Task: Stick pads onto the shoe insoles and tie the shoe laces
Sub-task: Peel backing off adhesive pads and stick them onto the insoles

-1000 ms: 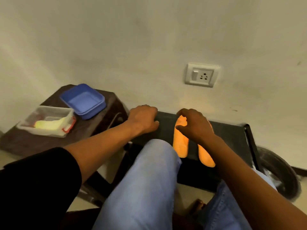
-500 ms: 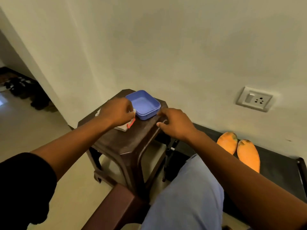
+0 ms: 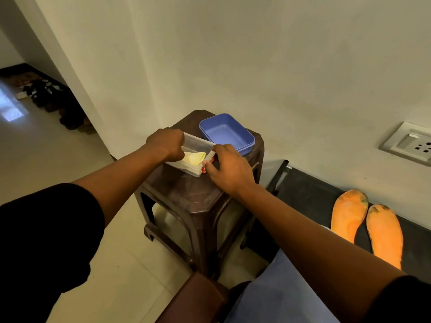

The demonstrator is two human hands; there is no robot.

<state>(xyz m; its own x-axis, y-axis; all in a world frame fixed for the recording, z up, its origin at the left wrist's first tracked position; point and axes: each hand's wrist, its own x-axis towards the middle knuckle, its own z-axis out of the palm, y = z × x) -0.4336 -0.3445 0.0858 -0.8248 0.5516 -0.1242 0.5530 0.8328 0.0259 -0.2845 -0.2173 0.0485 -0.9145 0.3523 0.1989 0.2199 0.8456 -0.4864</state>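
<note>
Both hands are working at a clear box (image 3: 198, 170) sitting on a brown stool (image 3: 186, 197). Left hand (image 3: 166, 143) is reaching into the box from its left end, fingers curled down over yellow pads (image 3: 195, 157) lying inside; fingertips are hidden behind the knuckles, so whether it is actually pinching a pad cannot be told. Right hand (image 3: 229, 167) is gripping the box's right end, thumb and fingers curled round the corner by a red clip (image 3: 206, 166), steadying it.

A blue lid (image 3: 226, 134) is lying open side up on the stool just behind the box, near the wall, touching or nearly touching the box's far edge.

Two orange insoles (image 3: 366, 226) are lying side by side on a black bench (image 3: 307, 190) to the right of the stool, well apart from both hands, toe ends with dark smudges pointing toward the wall. The insoles are touching along their inner edges.

A wall socket (image 3: 410, 143) is showing above the bench. Blue-trousered legs (image 3: 279, 294) are filling the bottom of the view. Dark shoes (image 3: 46, 94) are sitting on the floor, far left.
</note>
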